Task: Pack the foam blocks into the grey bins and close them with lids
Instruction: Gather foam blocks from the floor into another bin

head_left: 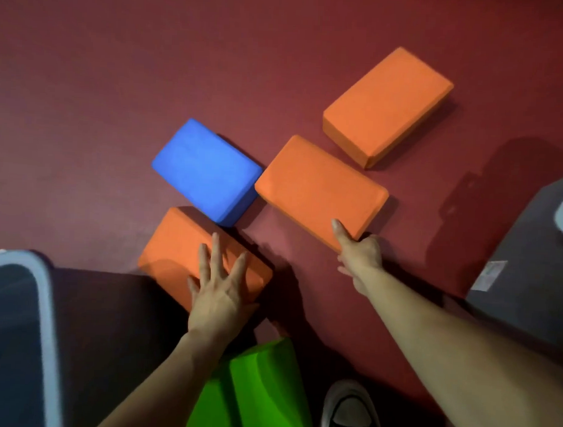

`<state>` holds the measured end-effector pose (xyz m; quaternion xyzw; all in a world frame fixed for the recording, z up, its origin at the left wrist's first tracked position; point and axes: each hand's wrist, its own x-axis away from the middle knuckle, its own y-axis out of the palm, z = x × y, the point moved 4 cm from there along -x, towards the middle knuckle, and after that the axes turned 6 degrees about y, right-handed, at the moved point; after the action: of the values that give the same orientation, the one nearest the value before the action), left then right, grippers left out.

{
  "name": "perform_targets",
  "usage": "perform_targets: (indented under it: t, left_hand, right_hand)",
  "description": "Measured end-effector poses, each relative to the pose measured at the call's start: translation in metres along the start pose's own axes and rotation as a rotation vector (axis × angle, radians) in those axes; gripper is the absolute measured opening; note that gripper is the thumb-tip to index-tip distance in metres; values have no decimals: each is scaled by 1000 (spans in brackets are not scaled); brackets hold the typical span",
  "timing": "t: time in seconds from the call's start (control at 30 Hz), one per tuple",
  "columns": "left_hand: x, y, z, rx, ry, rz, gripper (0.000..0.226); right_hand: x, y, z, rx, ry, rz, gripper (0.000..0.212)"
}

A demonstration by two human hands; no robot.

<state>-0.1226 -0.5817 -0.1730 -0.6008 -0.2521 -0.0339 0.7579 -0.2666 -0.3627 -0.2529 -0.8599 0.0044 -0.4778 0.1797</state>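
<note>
Left hand point(221, 294) spread flat on near orange block point(173, 251), just beside grey bin point(43, 317). Right hand point(360, 252) pinches corner of middle orange block point(319, 189). Blue block point(208, 171) crowds between both blocks; green block point(261, 388) and shoe point(350, 410) lie nearest.

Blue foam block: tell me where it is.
In the head view, the blue foam block lies on the red floor, left of the middle orange block and just beyond the near orange block under the left hand.

Nothing legible appears anywhere. The only label is a white sticker point(488, 275) on the side of the grey bin point(528, 247), right of the middle orange block point(319, 189); its print is too blurred to read.
</note>
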Motion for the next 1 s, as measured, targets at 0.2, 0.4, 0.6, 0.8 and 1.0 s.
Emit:
perform_targets:
  t: [0.2, 0.4, 0.6, 0.8, 1.0]
  left_hand:
    - [3, -8, -23, 222, -1, 113, 84]
    - [21, -51, -31, 446, -41, 224, 85]
    - [58, -85, 38, 846, -92, 222, 77]
    - [75, -60, 99, 1297, -141, -35, 84]
    - [81, -42, 145, 1292, -179, 138, 77]
  right_hand:
    - [14, -17, -18, -74, 86, -72, 64]
    - [49, -62, -31, -110, -63, 63, 99]
    - [148, -128, -38, 379, -275, 243, 91]
    - [197, -160, -9, 479, -354, 89, 84]
    - [195, -151, 16, 380, -220, -76, 64]
